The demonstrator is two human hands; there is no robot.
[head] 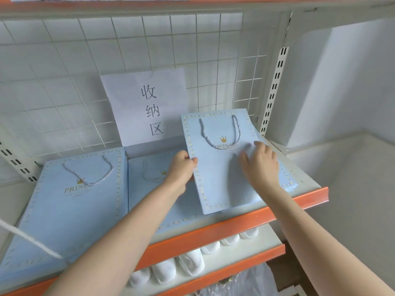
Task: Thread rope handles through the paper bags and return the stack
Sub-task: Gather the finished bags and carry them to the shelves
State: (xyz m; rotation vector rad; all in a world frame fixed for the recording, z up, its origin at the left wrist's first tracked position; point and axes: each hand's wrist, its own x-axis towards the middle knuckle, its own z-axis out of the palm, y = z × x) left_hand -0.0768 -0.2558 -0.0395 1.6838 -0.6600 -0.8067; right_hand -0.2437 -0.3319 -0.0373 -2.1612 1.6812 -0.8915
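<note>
Item: paper bag stack (213,178), threaded w/ rope handle (221,133), at shelf (299,201) right front edge; left hand (181,167) pinches left edge, right hand (259,165) flat on top; likely light, stiff-ish, slippery—hold by edges.

Both hands (180,167) (261,163) on bag stack (215,178) (shelf).

Orange-edged shelf (245,218) carries three stacks of blue paper bags (70,210).
</note>
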